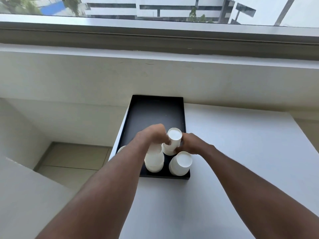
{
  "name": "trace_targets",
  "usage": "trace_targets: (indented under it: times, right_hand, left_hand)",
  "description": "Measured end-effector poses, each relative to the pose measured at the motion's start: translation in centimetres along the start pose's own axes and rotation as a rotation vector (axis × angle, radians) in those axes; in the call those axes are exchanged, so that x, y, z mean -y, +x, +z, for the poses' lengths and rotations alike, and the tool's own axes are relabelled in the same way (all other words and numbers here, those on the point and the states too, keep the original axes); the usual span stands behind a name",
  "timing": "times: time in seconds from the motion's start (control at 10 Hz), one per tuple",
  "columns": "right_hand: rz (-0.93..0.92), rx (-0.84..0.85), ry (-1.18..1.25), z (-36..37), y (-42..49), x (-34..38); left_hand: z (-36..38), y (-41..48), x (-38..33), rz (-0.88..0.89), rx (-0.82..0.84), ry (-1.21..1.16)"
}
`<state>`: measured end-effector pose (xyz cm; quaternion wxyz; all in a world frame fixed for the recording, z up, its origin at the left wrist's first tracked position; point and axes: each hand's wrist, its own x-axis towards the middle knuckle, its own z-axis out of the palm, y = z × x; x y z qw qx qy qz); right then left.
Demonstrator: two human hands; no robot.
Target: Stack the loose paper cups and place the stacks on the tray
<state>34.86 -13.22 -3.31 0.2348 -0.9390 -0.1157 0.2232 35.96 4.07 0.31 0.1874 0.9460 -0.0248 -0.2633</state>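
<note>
A black tray (pixel 155 111) lies on the white table, its far end against the wall. Upside-down stacks of white paper cups stand at its near end. Both hands grip the middle stack (pixel 173 140): my left hand (pixel 152 134) on its left side, my right hand (pixel 190 143) on its right. Another stack (pixel 154 161) stands in front of my left wrist, partly hidden by the forearm. A third stack (pixel 181 163) stands at the tray's near right corner. Behind my left forearm, at the tray's left edge, a sliver of one more cup (pixel 121 149) shows.
The white table (pixel 233 152) stretches to the right of the tray and toward me. Its left edge drops to a tiled floor (pixel 74 157). A white wall and window sill (pixel 155 54) rise just behind the tray.
</note>
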Motion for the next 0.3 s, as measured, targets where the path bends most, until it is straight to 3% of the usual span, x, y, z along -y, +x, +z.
trace_targets:
  times: [0.1, 0.3]
  right_hand:
    - [0.011, 0.027, -0.038, -0.4, -0.4, 0.2]
    - [0.195, -0.386, -0.015, -2.4, -3.7, 0.0]
  left_hand:
    - [0.0, -0.5, -0.2, -0.004, 0.004, 0.019]
    - [-1.6, -3.7, -1.5, 0.001, -0.264, -0.044]
